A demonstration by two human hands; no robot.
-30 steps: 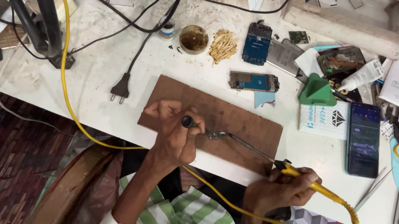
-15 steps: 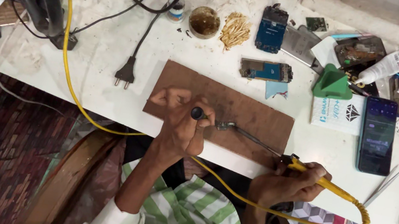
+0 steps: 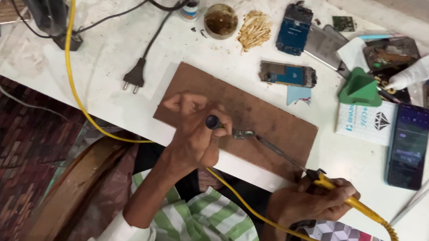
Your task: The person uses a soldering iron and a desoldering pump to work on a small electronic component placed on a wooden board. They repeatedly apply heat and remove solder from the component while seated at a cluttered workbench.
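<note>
**Steadily braced: a small part pinned for the soldering iron**

Plainly, both hands work over the brown wooden board (image 3: 250, 118), which lies on the white bench (image 3: 109, 49) at its near edge, most likely to take heat and scratches in place of the bench top.

The left hand (image 3: 194, 134) rests its fingers on the board, and its grip is pressed together around a small dark-knobbed tool (image 3: 214, 121). That tool seems to hold down a tiny metal part (image 3: 243, 134); what the part is cannot be made out. Resting the hand on the wood would keep the part from sliding.

The right hand (image 3: 309, 199) sits at the bench edge, its grip wrapped around the yellow handle of a soldering iron (image 3: 300, 166). The long shaft slants up and left, and its tip meets or nearly meets the part; contact is too fine to tell. The yellow cord (image 3: 68, 65) loops below the bench and away up the left side, clear of the board.

Well apart lie a round tin of flux or paste (image 3: 221, 20), a tuft of copper braid (image 3: 255, 29), opened phone boards (image 3: 287, 74), a dark smartphone (image 3: 408, 146) and an unplugged black plug (image 3: 134, 77), all kept within reach yet off the board.
</note>
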